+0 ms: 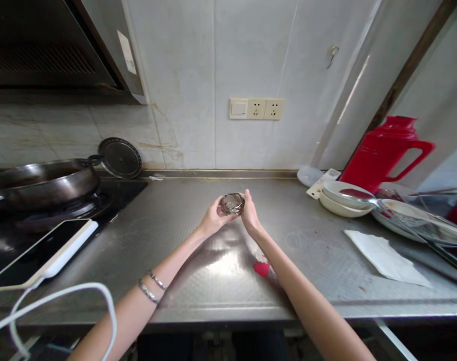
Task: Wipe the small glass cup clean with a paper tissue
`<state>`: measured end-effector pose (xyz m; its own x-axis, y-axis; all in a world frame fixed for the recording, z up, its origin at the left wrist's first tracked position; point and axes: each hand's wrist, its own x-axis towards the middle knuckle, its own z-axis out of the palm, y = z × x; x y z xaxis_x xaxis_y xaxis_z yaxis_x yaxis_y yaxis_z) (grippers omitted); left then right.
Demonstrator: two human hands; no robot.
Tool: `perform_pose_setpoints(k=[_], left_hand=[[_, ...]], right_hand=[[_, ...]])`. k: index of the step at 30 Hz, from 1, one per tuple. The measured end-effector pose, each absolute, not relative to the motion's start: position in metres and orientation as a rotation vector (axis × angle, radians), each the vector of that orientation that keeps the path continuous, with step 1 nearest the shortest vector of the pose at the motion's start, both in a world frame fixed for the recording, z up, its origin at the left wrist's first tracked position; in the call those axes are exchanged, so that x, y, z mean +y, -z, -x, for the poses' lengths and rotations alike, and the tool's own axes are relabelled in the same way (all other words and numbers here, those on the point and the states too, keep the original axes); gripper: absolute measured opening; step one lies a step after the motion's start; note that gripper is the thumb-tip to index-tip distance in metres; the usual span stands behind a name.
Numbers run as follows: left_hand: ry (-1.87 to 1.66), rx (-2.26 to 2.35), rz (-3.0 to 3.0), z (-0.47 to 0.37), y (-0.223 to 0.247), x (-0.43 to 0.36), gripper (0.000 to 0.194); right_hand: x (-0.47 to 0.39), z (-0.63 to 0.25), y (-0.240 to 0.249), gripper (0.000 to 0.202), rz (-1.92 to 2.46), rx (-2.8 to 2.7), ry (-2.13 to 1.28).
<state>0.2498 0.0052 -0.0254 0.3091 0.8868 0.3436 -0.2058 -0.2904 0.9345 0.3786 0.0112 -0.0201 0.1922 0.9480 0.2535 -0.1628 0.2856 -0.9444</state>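
My left hand (213,218) is curled around the left side of a small, round, see-through brownish glass (233,202) with a dark rim. Its mouth faces up toward me, held just above the middle of the steel counter (175,210). Against the glass's right side presses my right hand (250,213), its fingers pointing forward and partly hidden. Whether the glass touches the counter, I cannot tell. Partly under my right forearm lies a small packet (262,268), red and clear.
Left, a steel pan (43,185) stands on the black stove beside a phone (36,250) with a white cable (73,287). A dark round lid (121,158) leans on the wall. Stacked bowls (341,206), a red thermos (378,155) and a white napkin (386,258) are right.
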Motion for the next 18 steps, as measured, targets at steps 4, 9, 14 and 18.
perform_pose_setpoints(k=[4, 9, 14, 18], left_hand=[[-1.277, 0.694, -1.445, -0.252, 0.029, 0.008, 0.071], [-1.37, 0.745, -1.424, -0.254, 0.029, 0.008, 0.066], [-1.456, 1.001, -1.419, -0.245, 0.035, 0.019, 0.066], [-1.478, 1.033, -1.404, -0.24, 0.038, 0.026, 0.061]], right_hand=[[0.005, -0.373, 0.014, 0.06, 0.947, -1.038, -0.986], [-0.002, -0.369, 0.012, 0.06, 0.95, -1.129, -0.925], [-0.013, -0.365, 0.007, 0.058, 1.01, -1.195, -0.876], [-0.015, -0.364, 0.006, 0.055, 1.027, -1.222, -0.854]])
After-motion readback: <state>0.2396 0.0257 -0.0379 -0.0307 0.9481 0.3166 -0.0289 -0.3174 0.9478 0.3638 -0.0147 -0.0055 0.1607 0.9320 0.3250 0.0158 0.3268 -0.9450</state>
